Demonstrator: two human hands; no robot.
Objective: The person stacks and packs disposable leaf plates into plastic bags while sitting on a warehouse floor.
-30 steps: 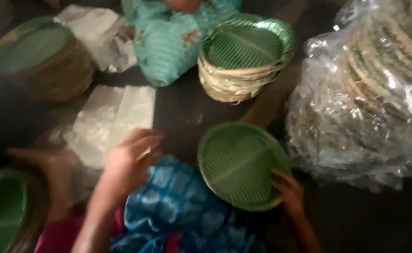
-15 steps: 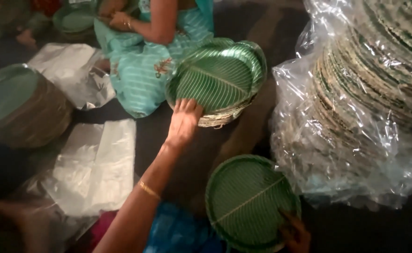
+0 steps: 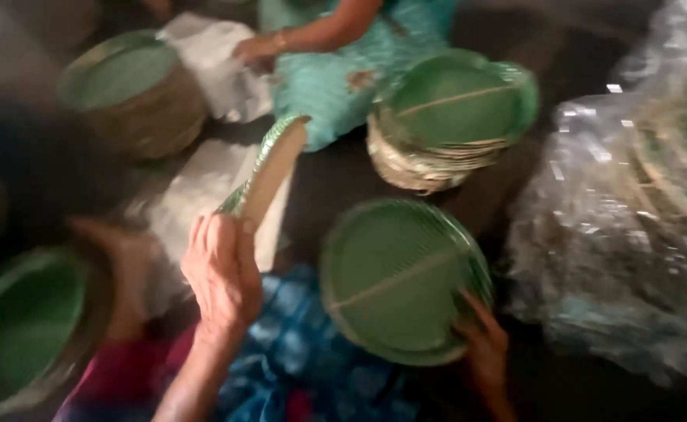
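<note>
My left hand (image 3: 222,273) grips a round green leaf plate (image 3: 269,168) by its lower edge, and the plate stands on its side, tilted upward. My right hand (image 3: 484,344) holds a second green leaf plate (image 3: 398,277) by its lower right rim, lying flat over my lap on blue patterned cloth (image 3: 296,352). A stack of the same green plates (image 3: 445,117) sits on the floor ahead of me.
Another person in turquoise cloth (image 3: 328,86) sits opposite, one hand on white sheets (image 3: 218,70). More plate stacks stand at upper left (image 3: 128,90) and lower left (image 3: 23,324). A big clear plastic bag of plates (image 3: 633,227) fills the right. White sheets (image 3: 195,203) lie on the floor.
My left hand reached out to the stack ahead, took a plate off it and has pulled back toward my lap with it on edge. The right hand keeps its plate.
</note>
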